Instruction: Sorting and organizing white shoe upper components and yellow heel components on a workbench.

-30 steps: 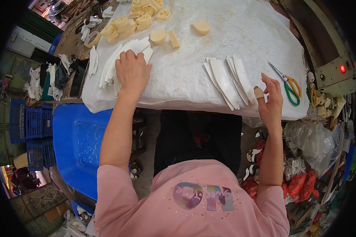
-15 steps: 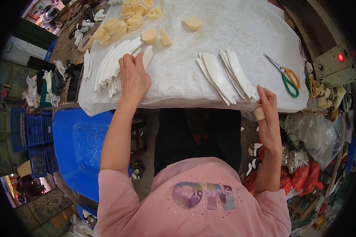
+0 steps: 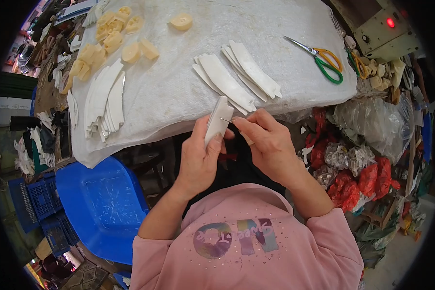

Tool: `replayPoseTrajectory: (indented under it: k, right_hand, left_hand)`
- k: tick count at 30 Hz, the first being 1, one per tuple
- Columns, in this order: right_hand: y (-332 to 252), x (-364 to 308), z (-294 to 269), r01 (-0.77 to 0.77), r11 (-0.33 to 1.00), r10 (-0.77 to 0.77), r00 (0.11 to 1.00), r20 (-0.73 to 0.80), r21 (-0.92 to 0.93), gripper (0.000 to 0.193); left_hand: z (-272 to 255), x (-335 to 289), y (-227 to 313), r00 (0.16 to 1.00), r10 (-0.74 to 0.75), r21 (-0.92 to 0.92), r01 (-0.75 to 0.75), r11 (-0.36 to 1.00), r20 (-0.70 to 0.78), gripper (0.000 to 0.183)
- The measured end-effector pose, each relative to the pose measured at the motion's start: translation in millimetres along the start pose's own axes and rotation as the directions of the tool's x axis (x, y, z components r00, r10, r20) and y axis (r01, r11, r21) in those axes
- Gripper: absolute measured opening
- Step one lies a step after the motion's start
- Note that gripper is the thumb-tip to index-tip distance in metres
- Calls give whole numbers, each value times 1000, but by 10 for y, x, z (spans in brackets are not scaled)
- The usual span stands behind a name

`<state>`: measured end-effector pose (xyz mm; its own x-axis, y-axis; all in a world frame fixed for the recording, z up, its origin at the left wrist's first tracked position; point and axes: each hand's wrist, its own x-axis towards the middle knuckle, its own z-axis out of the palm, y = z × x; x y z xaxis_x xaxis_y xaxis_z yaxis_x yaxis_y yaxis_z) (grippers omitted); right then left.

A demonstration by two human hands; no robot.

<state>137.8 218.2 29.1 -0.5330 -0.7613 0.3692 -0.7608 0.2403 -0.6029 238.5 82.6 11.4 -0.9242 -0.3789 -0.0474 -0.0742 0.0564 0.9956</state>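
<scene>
My left hand (image 3: 199,159) grips a curved white strip (image 3: 219,116) upright in front of my body, thumb on its face. Beside it, my right hand (image 3: 267,140) is closed in a pinch on a thin metal pin-like tool (image 3: 226,120), whose tip meets the strip's face. Its other end is hidden by my fingers. Just beyond my hands lie two small stacks of white strips, a nearer stack (image 3: 220,77) and a farther stack (image 3: 251,67). A larger pile of white strips (image 3: 101,99) lies at the left of the white-covered table (image 3: 162,92).
Scissors with green and orange handles (image 3: 326,63) lie at the right. Cream-coloured rolled pieces (image 3: 113,41) cluster at the far left. A blue plastic chair (image 3: 106,203) stands at lower left, and red bags (image 3: 367,176) lie at lower right. A machine box (image 3: 384,31) shows a red light.
My left hand has left the strip pile and now holds a strip before me. My right hand has come in from the table's right edge to meet it. The view has shifted right.
</scene>
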Motion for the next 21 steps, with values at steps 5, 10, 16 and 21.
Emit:
replayPoseTrajectory:
  k: [5,10,16,21]
  right_hand:
    - [52,-76,61,1,1000,-2,1000,-17,-27,41]
    - [108,-135,146,-15,1000,16,998,-61,25,38]
    - [75,-143,100,0,999,0,1000,-17,-37,33]
    - [82,-178,171,-22,1000,22,1000,-5,16,32]
  left_hand:
    - [131,-35,62,998,-37,66,33,997,57,29]
    - [157,-57,16,990,-98,1,98,995,104,27]
    - [188,-68,-29,995,-76,-81,81,993,56,22]
    - [224,-109,-45,996,-77,-90,81,993,40,22]
